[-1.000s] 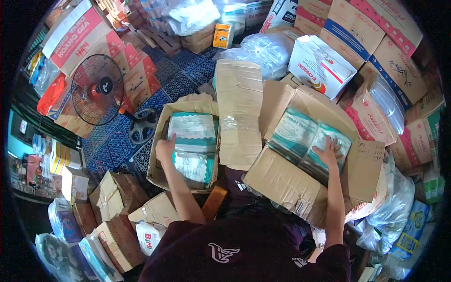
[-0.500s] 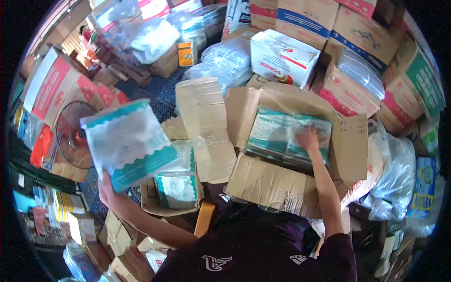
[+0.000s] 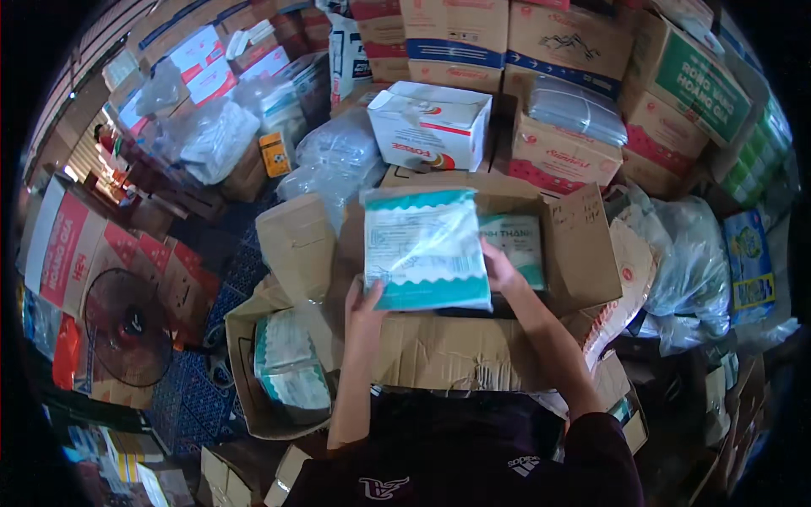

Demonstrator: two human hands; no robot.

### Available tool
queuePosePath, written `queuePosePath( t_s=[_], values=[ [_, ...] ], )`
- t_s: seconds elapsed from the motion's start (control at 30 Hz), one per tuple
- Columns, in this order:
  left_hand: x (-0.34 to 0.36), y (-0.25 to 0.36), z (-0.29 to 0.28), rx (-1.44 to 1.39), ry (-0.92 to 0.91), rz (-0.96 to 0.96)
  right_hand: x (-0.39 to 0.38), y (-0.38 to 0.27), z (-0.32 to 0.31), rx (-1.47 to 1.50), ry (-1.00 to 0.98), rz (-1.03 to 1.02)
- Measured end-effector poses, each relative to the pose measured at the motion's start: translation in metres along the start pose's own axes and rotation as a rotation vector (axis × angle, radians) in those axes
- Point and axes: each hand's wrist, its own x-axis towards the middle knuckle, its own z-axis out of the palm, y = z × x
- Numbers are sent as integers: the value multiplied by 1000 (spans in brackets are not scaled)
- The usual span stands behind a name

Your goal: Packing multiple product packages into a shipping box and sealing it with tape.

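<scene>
Packet (image 3: 425,245): teal-and-white, held up over the wide carton (image 3: 583,253).
Left hand (image 3: 363,300): closed on the lower left corner, thumb in front.
Right hand (image 3: 502,266): set at the right edge; whether gripped cannot be told.
Handling: film probably slippery; both sides best supported, corners left unbent.

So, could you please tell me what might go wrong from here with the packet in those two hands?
The flat, rectangular green-and-white plastic packet could slip: its wrapping looks glossy, and the left hand grips near its lower left corner while the right hand holds its right edge.

If lowered, it might also snag: in this view, its bottom edge overlaps the creased brown cardboard front flap of the large open brown cardboard box.
</scene>
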Motion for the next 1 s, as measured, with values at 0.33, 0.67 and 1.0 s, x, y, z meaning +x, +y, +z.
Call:
queuePosePath(
  t_s=[0.33,0.67,1.0],
  values=[
    [90,-53,-28,841,-18,114,34,8,-30,-604,450,18],
    [125,-92,-11,1316,16,174,32,13,-47,-1515,522,-184],
    [159,-131,-24,1238,-78,-292,39,20,-62,-1546,465,-283]
  ],
)
